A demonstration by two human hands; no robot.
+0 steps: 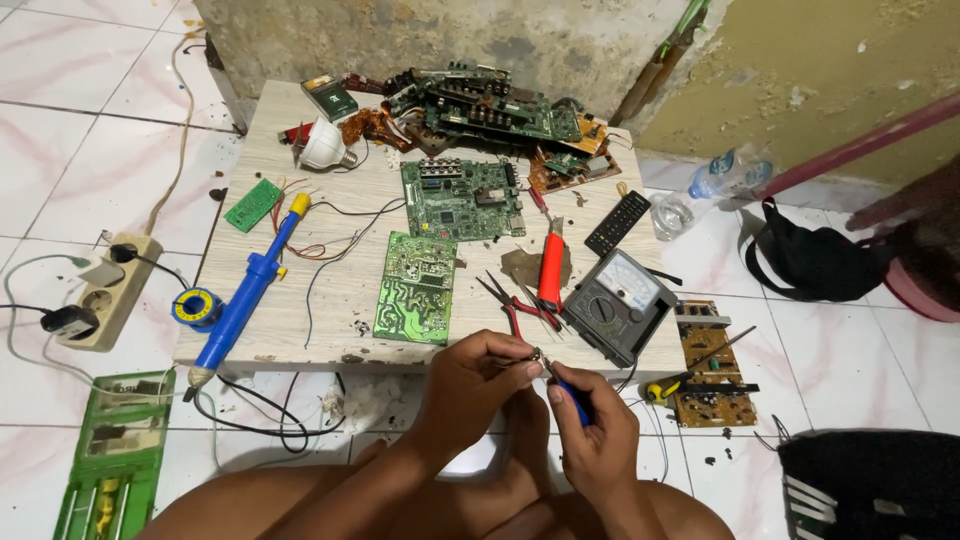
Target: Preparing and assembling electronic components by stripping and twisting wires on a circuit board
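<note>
Head view, green tool case (112,455) holding tools, right hand (598,432) gripping blue screwdriver (574,398)

The worktop (330,300) at centre is pale wood-grain laminate, matt and scuffed. The floor (60,90) at upper left is glossy white tile. The desoldering pump (245,290) at left is smooth blue plastic. The multimeter (615,305) right of centre has a dull grey plastic case. The pliers (515,305) show bare metal jaws. The wall (560,35) at top is rough, flaking plaster.

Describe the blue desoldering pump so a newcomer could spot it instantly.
Start at the low wooden table and go to its left edge. The desoldering pump lies there diagonally: a long blue tube with a yellow knob, beside a solder spool, the only blue tool on that side.
</note>
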